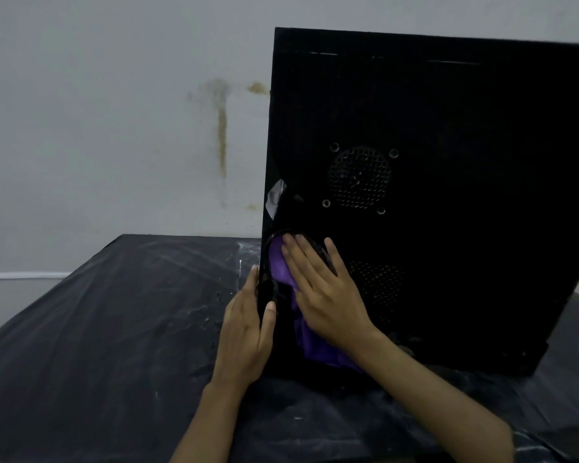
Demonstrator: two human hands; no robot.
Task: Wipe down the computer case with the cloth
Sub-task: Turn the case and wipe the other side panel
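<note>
A tall black computer case (448, 111) stands upright on the table, its side panel with two round vent grilles facing me. A purple cloth (279, 265) lies against the lower left of that panel. My right hand (321, 289) presses flat on the cloth with straight fingers. My left hand (248, 325) rests against the case's left edge, fingers straight along the edge and thumb on the panel.
The table (114, 329) is covered with a wrinkled black sheet marked with white smears. A pale stained wall (131, 128) rises right behind it. A strip of grey tape (274, 198) sticks to the case's left edge.
</note>
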